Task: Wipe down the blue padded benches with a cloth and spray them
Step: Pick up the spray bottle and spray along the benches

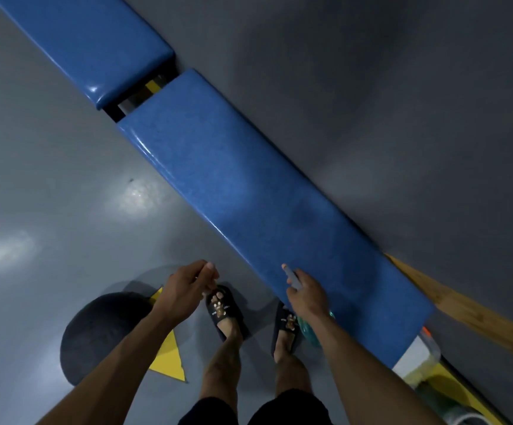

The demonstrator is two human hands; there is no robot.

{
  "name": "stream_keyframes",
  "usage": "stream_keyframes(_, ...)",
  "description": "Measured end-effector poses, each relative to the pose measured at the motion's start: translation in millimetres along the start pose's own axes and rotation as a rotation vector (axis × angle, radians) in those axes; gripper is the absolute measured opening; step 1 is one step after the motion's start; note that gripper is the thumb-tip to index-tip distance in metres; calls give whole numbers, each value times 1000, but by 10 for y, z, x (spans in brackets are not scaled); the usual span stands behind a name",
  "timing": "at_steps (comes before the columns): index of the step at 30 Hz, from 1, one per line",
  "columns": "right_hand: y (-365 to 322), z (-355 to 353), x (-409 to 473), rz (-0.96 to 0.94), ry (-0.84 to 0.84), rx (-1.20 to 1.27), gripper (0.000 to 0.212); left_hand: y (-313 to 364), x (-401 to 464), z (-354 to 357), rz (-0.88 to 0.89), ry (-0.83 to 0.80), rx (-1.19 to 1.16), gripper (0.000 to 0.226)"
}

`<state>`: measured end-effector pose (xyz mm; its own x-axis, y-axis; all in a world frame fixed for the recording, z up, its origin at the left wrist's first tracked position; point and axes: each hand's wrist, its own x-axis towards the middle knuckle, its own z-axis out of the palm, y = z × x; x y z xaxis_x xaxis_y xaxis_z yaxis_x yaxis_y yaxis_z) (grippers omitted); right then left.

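Two blue padded benches run diagonally along a grey wall: the near bench (249, 191) and the far bench (95, 41), with a narrow gap between them. My right hand (305, 291) hovers over the near bench's front edge and grips a teal spray bottle (308, 331), its grey nozzle pointing at the padding. My left hand (187, 286) hangs over the floor left of the bench, fingers curled with thumb against fingertips. Its palm is hidden. No cloth is visible.
My feet in black slides (224, 311) stand on the glossy grey floor by the bench. A dark round ball (101, 332) lies on a yellow floor marking (169, 360) at lower left. A wooden strip (470, 311) and a white bench frame (414, 357) sit at right.
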<state>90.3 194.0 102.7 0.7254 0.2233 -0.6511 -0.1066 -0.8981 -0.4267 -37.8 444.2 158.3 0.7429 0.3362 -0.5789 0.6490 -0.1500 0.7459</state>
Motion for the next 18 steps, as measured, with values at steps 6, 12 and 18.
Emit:
stream_keyframes(6, -179, -437, 384, 92, 164, 119, 20, -30, 107, -246, 42, 21, 4, 33)
stream_keyframes(12, -270, -847, 679, 156, 259, 38, 6, 41, 275, -326, 76, 35, 16, 29)
stream_keyframes(18, -353, -651, 639, 57, 129, 94, 15, 175, 536, -368, 77, 2, 76, 26)
